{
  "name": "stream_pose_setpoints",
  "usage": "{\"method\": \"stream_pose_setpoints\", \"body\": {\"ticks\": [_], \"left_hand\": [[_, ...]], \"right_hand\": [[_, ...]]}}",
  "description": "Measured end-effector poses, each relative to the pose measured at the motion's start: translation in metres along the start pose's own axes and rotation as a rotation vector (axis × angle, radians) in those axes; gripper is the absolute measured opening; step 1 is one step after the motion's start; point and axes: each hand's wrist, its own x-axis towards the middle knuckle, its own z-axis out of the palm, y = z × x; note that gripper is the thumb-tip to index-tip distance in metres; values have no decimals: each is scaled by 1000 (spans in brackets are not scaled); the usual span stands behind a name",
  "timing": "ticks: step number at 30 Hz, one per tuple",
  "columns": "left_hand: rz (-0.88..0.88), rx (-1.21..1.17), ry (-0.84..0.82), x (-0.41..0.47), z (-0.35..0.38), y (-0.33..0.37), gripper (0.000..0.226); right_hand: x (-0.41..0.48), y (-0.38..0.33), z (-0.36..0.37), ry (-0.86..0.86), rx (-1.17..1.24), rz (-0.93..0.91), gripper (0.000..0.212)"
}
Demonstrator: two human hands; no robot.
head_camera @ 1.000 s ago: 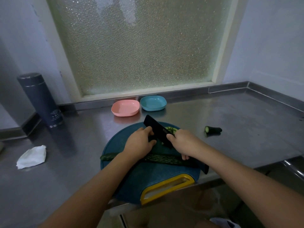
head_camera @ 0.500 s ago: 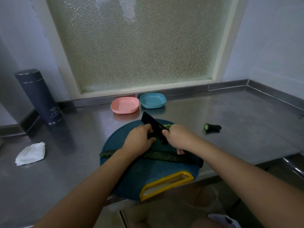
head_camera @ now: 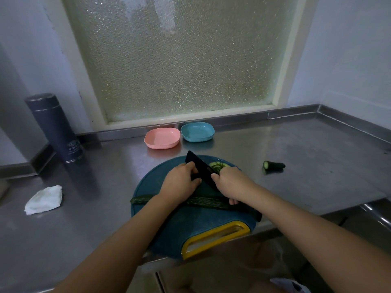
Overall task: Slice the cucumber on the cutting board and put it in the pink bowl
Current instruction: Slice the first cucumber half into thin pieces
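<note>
Dark bumpy cucumber (head_camera: 203, 201) on board (head_camera: 148, 182), left hand (head_camera: 179, 183) clutching it, right hand (head_camera: 230, 185) gripping knife (head_camera: 200, 166)

A large frosted-glass window (head_camera: 179, 60) in a pale frame fills the back wall, letting in dim greenish daylight. Plain bluish-white walls (head_camera: 349, 49) meet a stainless-steel counter (head_camera: 296, 166) with a raised metal edging (head_camera: 292, 113).

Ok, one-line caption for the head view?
Left hand steadies the cucumber on the blue cutting board while the right hand slices with a black knife; pink bowl empty behind.
</note>
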Motion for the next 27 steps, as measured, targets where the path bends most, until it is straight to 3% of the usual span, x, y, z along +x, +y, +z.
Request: {"method": "stream_pose_setpoints", "body": {"ticks": [14,27], "left_hand": [[-8,-21,7,0,0,-2,23],[4,-7,12,1,1,-2,21]], "right_hand": [[-10,3,-11,59,-23,-137,52],[-8,-12,-8,77,-73,-110,48]]}}
